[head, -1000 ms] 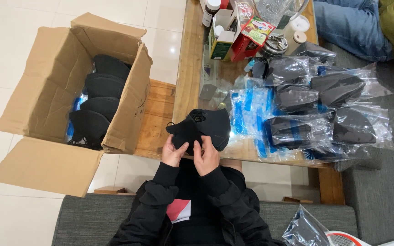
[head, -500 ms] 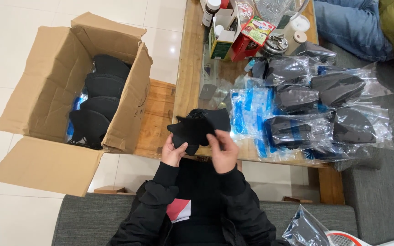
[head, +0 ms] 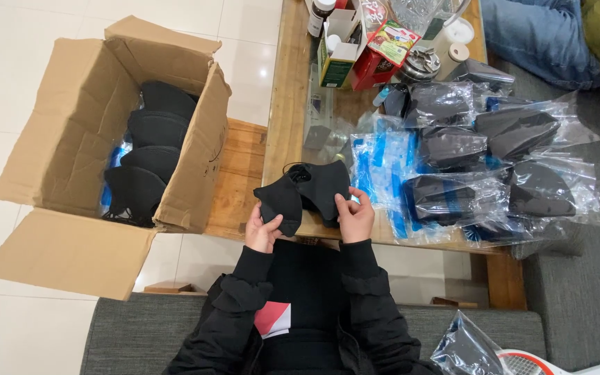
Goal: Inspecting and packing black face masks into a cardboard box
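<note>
A small stack of black face masks (head: pixel 305 193) is fanned out in front of me above the table's near edge. My left hand (head: pixel 262 229) grips the stack's lower left corner. My right hand (head: pixel 356 217) pinches its right side. Both sleeves are black. Directly right of the masks lie clear plastic bags (head: pixel 453 191) filled with more black masks, spread over the wooden table (head: pixel 286 104).
An open cardboard box (head: pixel 78 132) stands on the floor at left, holding stacks of black masks (head: pixel 151 149). Cartons, a bottle and jars (head: pixel 366 42) crowd the table's far end. Another person's legs (head: pixel 536 35) are at top right. A bagged mask pack (head: pixel 463 351) lies on the grey sofa.
My hands have drawn apart and the mask stack has spread wider between them. My right hand moved to the stack's right edge.
</note>
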